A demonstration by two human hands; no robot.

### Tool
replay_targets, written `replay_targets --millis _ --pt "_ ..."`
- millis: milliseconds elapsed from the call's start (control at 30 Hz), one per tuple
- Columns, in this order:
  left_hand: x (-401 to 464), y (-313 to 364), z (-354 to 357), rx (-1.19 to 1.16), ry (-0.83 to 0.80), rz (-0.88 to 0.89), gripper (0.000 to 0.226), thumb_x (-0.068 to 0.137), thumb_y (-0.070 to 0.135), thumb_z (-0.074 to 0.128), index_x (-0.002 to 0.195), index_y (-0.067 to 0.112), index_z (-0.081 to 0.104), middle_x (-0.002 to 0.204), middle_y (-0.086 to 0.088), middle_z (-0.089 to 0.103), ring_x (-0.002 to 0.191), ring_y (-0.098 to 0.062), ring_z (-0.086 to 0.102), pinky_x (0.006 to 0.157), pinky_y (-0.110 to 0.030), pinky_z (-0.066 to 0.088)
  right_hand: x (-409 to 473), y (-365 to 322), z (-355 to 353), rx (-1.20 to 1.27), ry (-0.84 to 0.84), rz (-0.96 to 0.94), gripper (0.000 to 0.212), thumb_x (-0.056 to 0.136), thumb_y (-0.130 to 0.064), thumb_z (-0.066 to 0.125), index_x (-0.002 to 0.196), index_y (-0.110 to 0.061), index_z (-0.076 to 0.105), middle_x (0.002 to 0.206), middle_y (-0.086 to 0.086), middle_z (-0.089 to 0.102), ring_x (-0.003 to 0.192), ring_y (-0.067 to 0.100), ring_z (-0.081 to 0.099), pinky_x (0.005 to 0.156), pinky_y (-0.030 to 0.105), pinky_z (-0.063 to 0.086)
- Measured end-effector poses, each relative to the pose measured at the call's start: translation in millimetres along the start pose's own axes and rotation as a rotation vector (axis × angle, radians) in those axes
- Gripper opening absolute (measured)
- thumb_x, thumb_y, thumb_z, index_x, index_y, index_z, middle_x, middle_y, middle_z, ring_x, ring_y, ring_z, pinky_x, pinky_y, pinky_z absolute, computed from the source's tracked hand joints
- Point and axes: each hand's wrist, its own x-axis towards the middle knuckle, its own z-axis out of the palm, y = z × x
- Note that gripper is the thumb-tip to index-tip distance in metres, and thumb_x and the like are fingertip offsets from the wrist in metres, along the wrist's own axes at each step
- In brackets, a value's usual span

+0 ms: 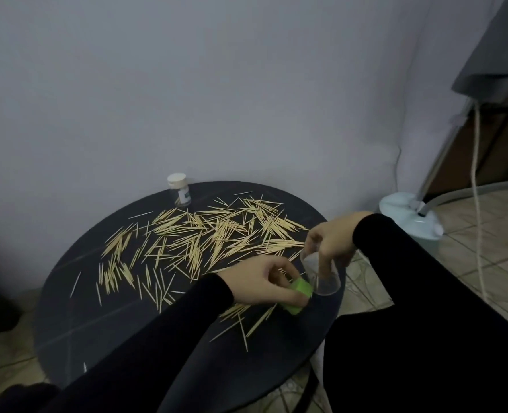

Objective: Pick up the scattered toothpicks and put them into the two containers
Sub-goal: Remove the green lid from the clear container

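Toothpicks (205, 236) are scattered all over the round dark surface (77, 317), mostly in a thick band across the far half, with a few loose ones near the front edge. The left hand (261, 281) has its fingers curled around a green lid (299, 296), which is partly covered, so its full shape is hard to make out. Right beside it, the right hand (330, 239) pinches the rim of a clear container (321, 274) from above (it's see-through and blurry, so I can't tell if anything is inside). A second container with a white cap (179, 190) stands upright at the far edge of the surface, well apart from both hands; its label is unreadable. The black sleeves hide the near right part of the surface. A lamp base (407, 214) sits on the floor to the right, its top cut off.
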Motion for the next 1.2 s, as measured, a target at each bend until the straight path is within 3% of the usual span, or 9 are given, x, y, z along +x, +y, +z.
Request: replay_targets --millis 133,333,500,600,667,767,933,1067,1200 --pt "5 -1 16 0.085 0.010 0.041 0.048 0.073 0.038 0.080 0.115 0.029 0.059 0.104 0.004 0.065 0.090 -0.009 0.060 0.080 -0.026 0.050 -1 2 2 -0.032 -0.044 0.004 0.043 0.076 -0.016 0.078 0.106 -0.031 0.052 0.120 0.004 0.058 0.092 0.018 0.061 0.067 0.022 0.053" --pt "8 -6 21 0.276 0.065 0.115 0.050 0.069 0.041 0.081 0.115 0.035 0.062 0.108 0.012 0.064 0.097 -0.003 0.058 0.088 -0.027 0.050 5 8 9 0.021 -0.010 -0.060 0.050 0.065 -0.017 0.086 0.093 -0.036 0.050 0.117 -0.002 0.058 0.107 0.021 0.059 0.092 0.038 0.054" --pt "9 -10 17 0.411 0.103 0.139 0.058 0.068 0.046 0.081 0.122 0.035 0.061 0.119 0.015 0.060 0.108 -0.001 0.052 0.095 -0.024 0.044 7 8 11 -0.030 -0.016 -0.063 0.073 0.064 -0.023 0.087 0.122 -0.039 0.044 0.127 -0.001 0.054 0.111 0.023 0.056 0.094 0.040 0.052" --pt "8 -13 14 0.431 0.106 0.118 0.066 0.064 0.050 0.081 0.124 0.037 0.059 0.122 0.017 0.057 0.112 -0.001 0.050 0.098 -0.024 0.042 3 8 6 -0.103 -0.055 -0.038 0.093 0.069 -0.018 0.084 0.142 -0.039 0.029 0.137 0.002 0.048 0.114 0.024 0.053 0.094 0.038 0.052" --pt "8 -15 12 0.441 0.098 0.095 0.070 0.062 0.051 0.082 0.127 0.040 0.055 0.125 0.018 0.055 0.114 0.000 0.048 0.100 -0.025 0.041 2 9 2 -0.169 -0.036 -0.047 0.086 0.078 -0.010 0.075 0.146 -0.034 0.028 0.138 0.001 0.049 0.107 0.017 0.051 0.086 0.028 0.051" --pt "8 -18 8 0.450 0.091 0.078 0.072 0.063 0.049 0.082 0.128 0.040 0.053 0.128 0.019 0.053 0.116 0.001 0.046 0.102 -0.027 0.040 12 16 0 -0.113 0.073 -0.100 0.058 0.086 -0.002 0.063 0.135 -0.028 0.048 0.126 -0.003 0.058 0.099 0.011 0.051 0.078 0.021 0.045" --pt "10 -18 3 0.440 0.114 0.103 0.060 0.072 0.042 0.079 0.126 0.037 0.056 0.125 0.017 0.055 0.113 0.001 0.047 0.101 -0.024 0.040 41 28 7 0.042 0.189 -0.267 0.025 0.085 -0.016 0.070 0.109 -0.025 0.068 0.087 -0.010 0.061 0.080 0.007 0.056 0.068 0.017 0.042" --pt "13 -23 -3 0.389 0.139 0.115 0.046 0.079 0.037 0.075 0.122 0.038 0.059 0.115 0.017 0.055 0.108 -0.001 0.050 0.101 -0.030 0.042 53 28 12 0.088 0.206 -0.354 0.017 0.087 -0.017 0.069 0.102 -0.023 0.072 0.081 -0.015 0.058 0.070 0.000 0.050 0.062 0.012 0.039" --pt "16 -22 3 0.386 0.173 0.139 0.059 0.073 0.049 0.076 0.126 0.035 0.055 0.117 0.016 0.050 0.110 -0.001 0.048 0.099 -0.027 0.042 57 25 15 0.078 0.155 -0.376 0.020 0.087 -0.011 0.067 0.102 -0.022 0.074 0.077 -0.019 0.059 0.071 -0.003 0.052 0.062 0.010 0.039"
